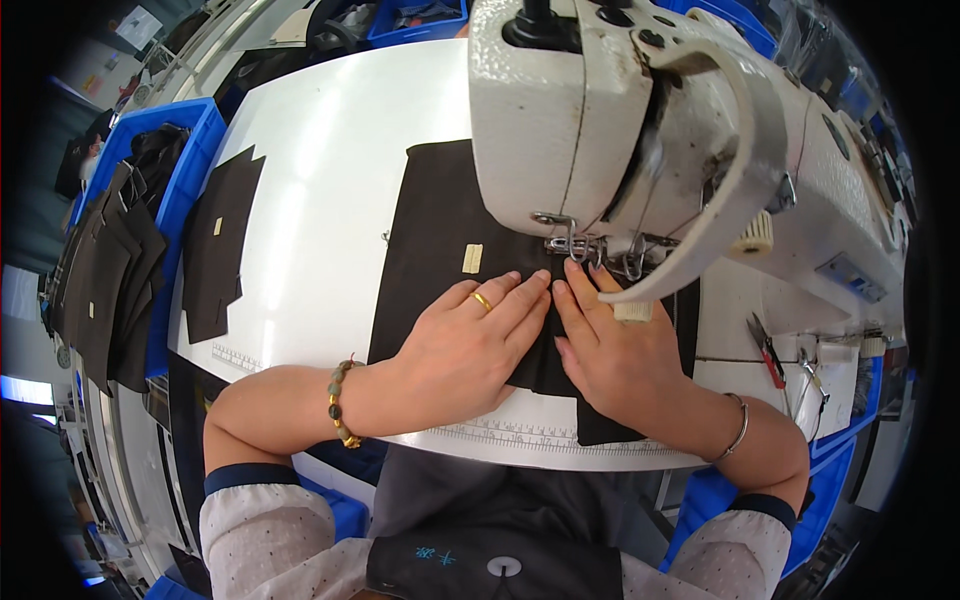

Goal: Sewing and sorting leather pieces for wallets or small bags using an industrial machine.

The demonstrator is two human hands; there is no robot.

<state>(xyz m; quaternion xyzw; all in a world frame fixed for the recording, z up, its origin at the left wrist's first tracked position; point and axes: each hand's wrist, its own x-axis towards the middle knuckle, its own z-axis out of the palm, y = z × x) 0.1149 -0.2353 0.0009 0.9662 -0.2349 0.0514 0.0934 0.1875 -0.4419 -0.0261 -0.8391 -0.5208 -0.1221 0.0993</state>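
Observation:
A dark fabric panel (430,220) lies on the white sewing table, partly beneath the head of a sewing machine (530,130). My left hand (470,335) rests flat on the cloth with its fingers stretched toward the presser foot (575,247). Beside it, my right hand (620,350) presses on the same cloth, fingers extended and fingertips close to the foot. Neither hand grips anything. A small cream label (472,258) sits on the panel left of my left hand. The needle point is too small to make out.
Another dark cut piece (215,240) lies at the table's left. Beyond it stands a blue bin (205,130) with stacked dark pieces (110,270) hanging over its side. Red-handled scissors (770,355) lie at the right. A printed ruler scale (490,434) runs along the near table edge.

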